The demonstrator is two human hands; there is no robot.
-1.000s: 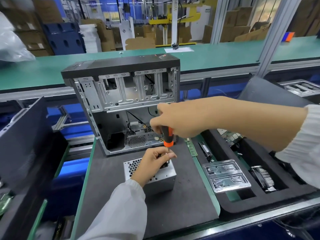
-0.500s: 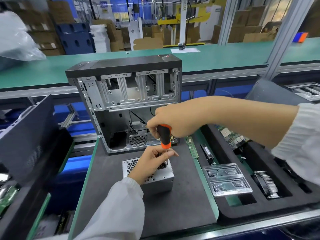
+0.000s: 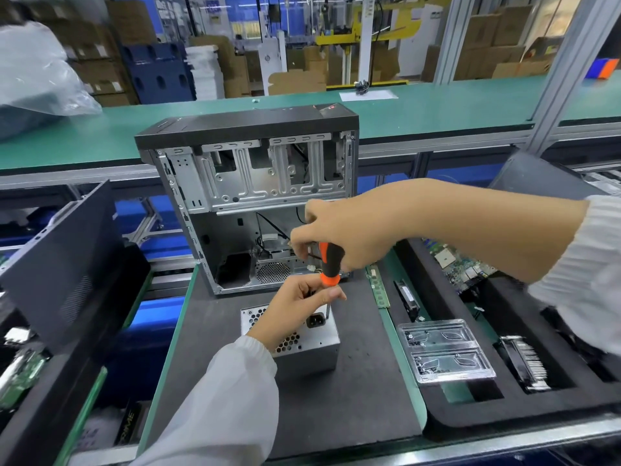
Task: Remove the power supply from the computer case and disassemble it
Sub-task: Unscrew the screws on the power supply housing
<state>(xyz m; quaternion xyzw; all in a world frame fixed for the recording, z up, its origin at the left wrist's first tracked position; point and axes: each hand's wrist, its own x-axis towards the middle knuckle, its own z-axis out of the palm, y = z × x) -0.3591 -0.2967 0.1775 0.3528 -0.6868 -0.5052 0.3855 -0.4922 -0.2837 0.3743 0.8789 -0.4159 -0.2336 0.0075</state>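
Your right hand (image 3: 339, 237) grips the screwdriver (image 3: 330, 264) handle, fingers curled round it, shaft pointing down. Your left hand (image 3: 295, 306) pinches the shaft w/ thumb & fingers, resting on the PSU (image 3: 304, 344). PSU sits on the dark mat (image 3: 353, 398), just in front of the open case (image 3: 255, 203), socket side up. Foam tray (image 3: 470, 418) to the right holds a heatsink (image 3: 527, 364).

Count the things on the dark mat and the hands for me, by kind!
Computer case: 1
Power supply: 1
Screwdriver: 1
Hands: 2, left hand and right hand
Total: 5
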